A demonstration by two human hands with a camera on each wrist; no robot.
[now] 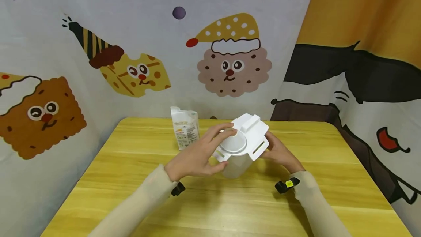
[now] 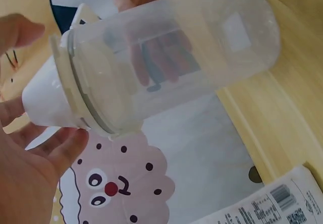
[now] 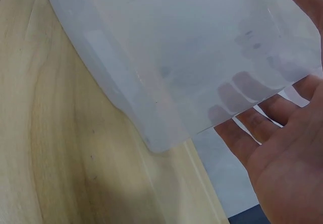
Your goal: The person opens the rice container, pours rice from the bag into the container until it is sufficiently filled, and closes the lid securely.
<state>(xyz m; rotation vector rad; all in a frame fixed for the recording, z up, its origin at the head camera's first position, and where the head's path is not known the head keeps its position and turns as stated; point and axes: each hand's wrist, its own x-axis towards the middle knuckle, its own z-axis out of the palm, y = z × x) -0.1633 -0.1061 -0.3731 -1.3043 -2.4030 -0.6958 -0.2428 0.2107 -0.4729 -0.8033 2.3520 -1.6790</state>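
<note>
A translucent plastic storage jar point(image 1: 237, 165) stands in front of me, with a white lid point(image 1: 260, 131) that has slotted side flaps and a round raised cap point(image 1: 234, 142). The fingers of my left hand point(image 1: 200, 153) curl over the cap's edge, while its thumb sticks out beside the jar. My right hand point(image 1: 279, 153) grips the jar's body from the right, partly hidden behind the lid in the head view. Through the clear wall of the jar point(image 3: 166, 72) its fingertips show in the right wrist view. No contents are visible through the jar's wall.
Behind and left of the jar, a white printed packet point(image 1: 185, 129) stands upright on the wood-grain table point(image 1: 210, 207). A cloth backdrop point(image 1: 148, 3) with cartoon biscuits hangs along the table's far edge. Each wrist bears a small black device point(image 1: 284, 186).
</note>
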